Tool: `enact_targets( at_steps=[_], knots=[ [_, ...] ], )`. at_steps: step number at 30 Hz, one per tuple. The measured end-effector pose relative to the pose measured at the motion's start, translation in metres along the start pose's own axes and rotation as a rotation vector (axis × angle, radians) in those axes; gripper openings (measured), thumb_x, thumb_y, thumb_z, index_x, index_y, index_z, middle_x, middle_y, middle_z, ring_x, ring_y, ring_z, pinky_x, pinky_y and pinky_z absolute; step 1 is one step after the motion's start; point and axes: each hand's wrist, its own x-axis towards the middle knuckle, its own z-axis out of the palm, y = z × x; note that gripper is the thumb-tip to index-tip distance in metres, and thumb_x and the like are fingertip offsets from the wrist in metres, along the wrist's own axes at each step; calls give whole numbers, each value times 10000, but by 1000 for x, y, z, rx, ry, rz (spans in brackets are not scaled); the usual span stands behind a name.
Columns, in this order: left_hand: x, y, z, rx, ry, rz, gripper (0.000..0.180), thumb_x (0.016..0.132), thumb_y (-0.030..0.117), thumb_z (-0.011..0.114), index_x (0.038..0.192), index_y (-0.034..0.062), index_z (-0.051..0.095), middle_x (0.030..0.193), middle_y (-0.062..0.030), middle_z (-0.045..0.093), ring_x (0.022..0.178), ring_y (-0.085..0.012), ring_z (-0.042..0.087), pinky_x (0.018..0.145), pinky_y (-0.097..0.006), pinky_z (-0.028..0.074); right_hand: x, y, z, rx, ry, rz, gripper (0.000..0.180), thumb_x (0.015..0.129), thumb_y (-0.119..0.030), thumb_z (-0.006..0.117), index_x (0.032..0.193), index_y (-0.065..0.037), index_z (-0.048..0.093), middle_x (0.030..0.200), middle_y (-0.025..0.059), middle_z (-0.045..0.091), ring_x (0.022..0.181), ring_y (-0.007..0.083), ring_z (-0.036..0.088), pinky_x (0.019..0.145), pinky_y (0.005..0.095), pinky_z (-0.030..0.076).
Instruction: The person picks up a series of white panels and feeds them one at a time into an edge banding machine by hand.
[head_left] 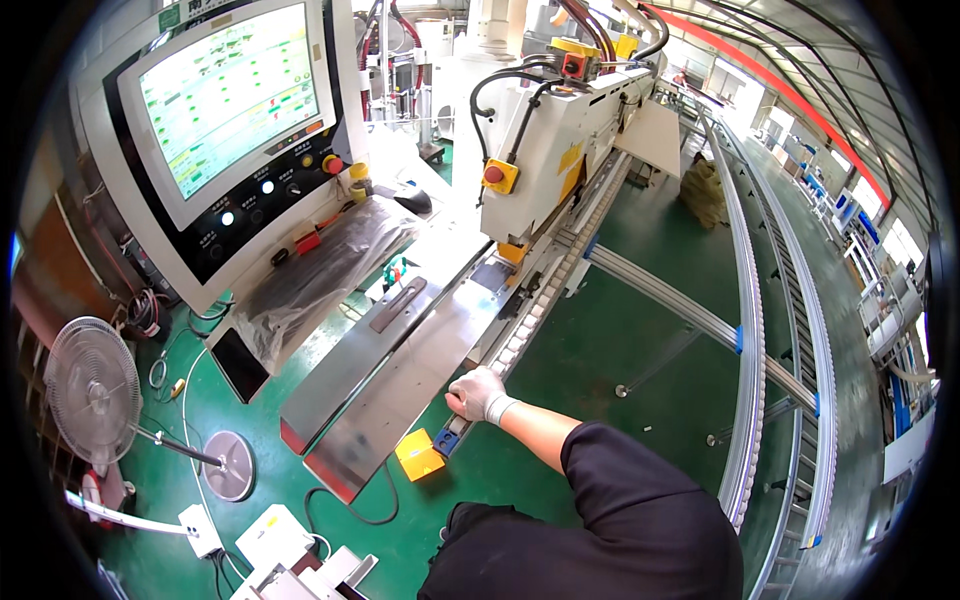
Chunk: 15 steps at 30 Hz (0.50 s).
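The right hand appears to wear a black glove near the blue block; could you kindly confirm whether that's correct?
The glove is white, not black, as the head view shows; the right hand is indeed near the blue block.

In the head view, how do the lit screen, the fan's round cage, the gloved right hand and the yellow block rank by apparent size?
1. Lit screen
2. Fan cage
Gloved right hand and yellow block: smaller, too alike to rank.
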Motion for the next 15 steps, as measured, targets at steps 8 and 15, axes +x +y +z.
enact_targets(
  at_steps=[8,15],
  knots=[
    [2,2,9,94,51,21,674,983,499,291,1381,-38,371,1393,-282,356,1242,-433,366,1015,-548,296,-1,2,5,1,65,-23,317,840,-382,544,662,-145,654,689,91,670,695,313,668,644,451,516],
    [4,2,13,196,169,47,647,996,492,285,1337,-36,434,1334,-264,456,1174,-401,475,970,-520,377,1,4,11,-11,72,-31,328,848,-378,545,646,-138,641,679,100,664,686,321,663,645,449,518]
  ],
)
